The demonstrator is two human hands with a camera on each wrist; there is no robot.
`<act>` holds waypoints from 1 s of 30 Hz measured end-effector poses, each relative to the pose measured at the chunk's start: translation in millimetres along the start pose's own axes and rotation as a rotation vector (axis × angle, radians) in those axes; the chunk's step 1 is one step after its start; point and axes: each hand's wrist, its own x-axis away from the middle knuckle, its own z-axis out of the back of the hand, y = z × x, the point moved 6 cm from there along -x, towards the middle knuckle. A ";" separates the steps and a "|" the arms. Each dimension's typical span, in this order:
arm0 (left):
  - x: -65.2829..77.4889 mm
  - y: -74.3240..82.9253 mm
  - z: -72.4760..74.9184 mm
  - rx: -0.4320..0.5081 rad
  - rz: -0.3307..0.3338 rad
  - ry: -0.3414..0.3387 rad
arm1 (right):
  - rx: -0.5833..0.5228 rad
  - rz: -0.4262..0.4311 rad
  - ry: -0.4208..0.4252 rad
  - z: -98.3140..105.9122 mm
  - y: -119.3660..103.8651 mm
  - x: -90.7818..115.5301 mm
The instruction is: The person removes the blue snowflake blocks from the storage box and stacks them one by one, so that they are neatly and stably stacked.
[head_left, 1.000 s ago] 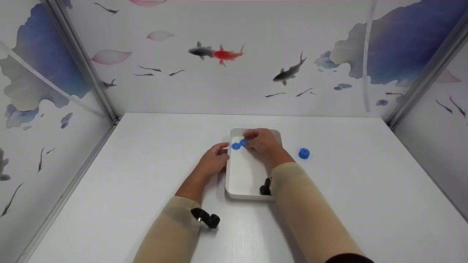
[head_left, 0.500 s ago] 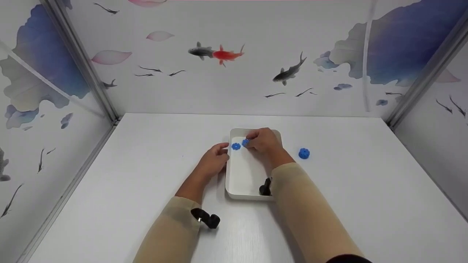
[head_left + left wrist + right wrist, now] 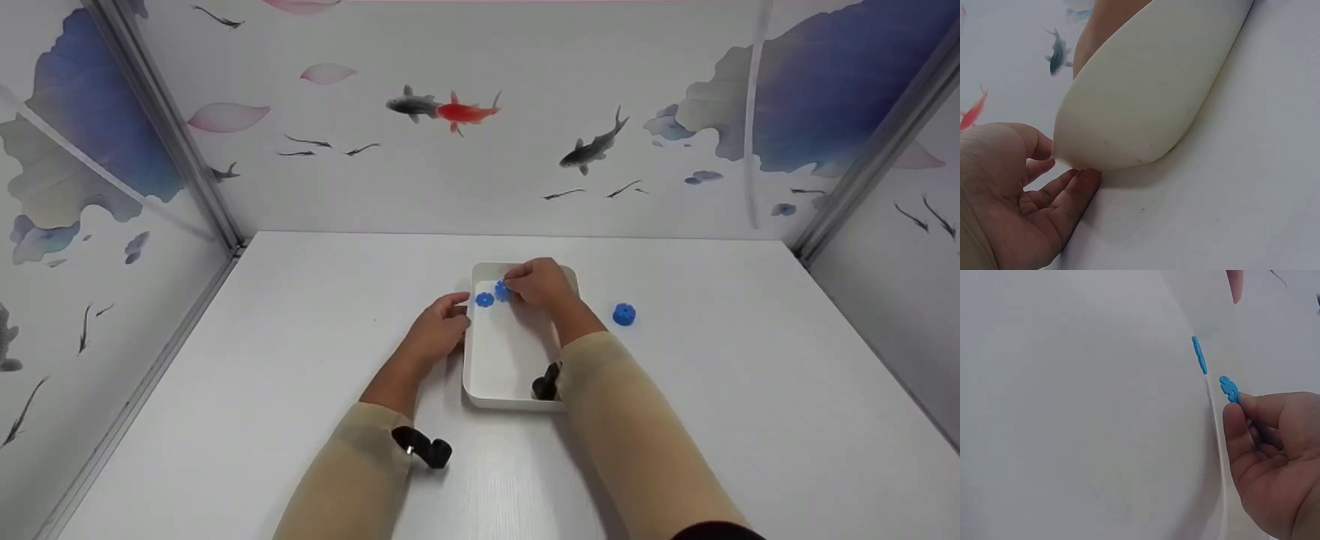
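Note:
My right hand pinches a small blue snowflake-shaped plastic disc between thumb and finger, over the far end of a shallow white tray. In the right wrist view the disc is tilted, its notched edge sticking out past the fingertips. Another blue disc of the same kind lies in the tray near its far left side, a short gap from the held one. My left hand holds the tray's left side with bent fingers; the left wrist view has its fingertips at the tray's edge.
A short stack of blue discs stands on the white table to the right of the tray. Walls printed with fish and leaves enclose the table. Black wrist cameras sit on both sleeves.
My right hand pulls its disc up and right, away from the disc lying in the tray, and turns it slightly. The left hand and the tray stay put.

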 end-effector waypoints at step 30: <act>-0.8 -2.3 0.6 0.032 -0.005 0.001 | -0.494 0.039 -0.038 80.6 8.0 65.0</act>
